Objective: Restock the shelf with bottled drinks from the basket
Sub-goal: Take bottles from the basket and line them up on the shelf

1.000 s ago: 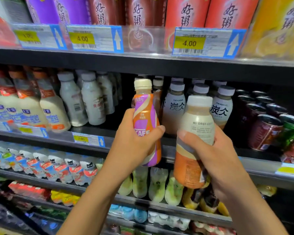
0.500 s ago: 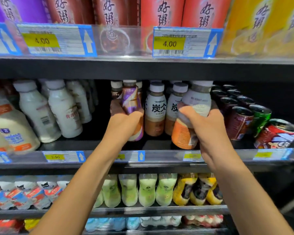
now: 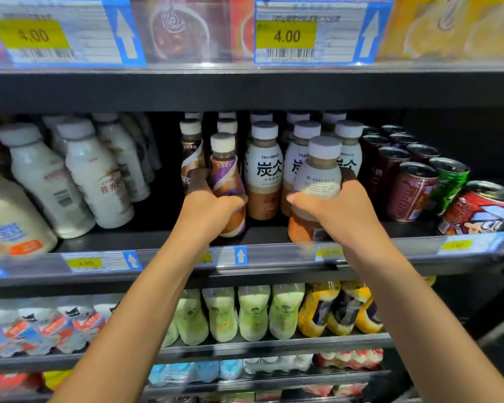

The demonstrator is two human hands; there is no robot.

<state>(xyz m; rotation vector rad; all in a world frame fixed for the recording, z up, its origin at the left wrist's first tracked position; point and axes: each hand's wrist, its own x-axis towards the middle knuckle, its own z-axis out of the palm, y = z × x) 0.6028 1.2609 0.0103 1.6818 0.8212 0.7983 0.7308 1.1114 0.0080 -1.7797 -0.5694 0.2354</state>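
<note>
On the middle shelf [image 3: 163,237], both bottles are at the front edge. Left hand [image 3: 208,209] has its fingers curled round the purple bottle [image 3: 225,173] at mid-body; can't tell whether the base is on the deck or just above it. Right hand [image 3: 339,212] grips the white bottle [image 3: 317,175] round its waist, thumb on the near side, orange base just behind the price rail [image 3: 274,257]. Handling guess: full plastic bottles, moderately heavy, stiff walls, slick sleeve label. Tall body on a narrow base, so tippy. Mid-body hold looks right; cap would be a poor grab. Slots are tight: purple bottle goes beside a brown bottle [image 3: 191,152], white bottle in front of the TANBING row [image 3: 264,170], cans [image 3: 410,187] near on the right. Slide straight back and avoid clipping neighbours. No basket in view.
</note>
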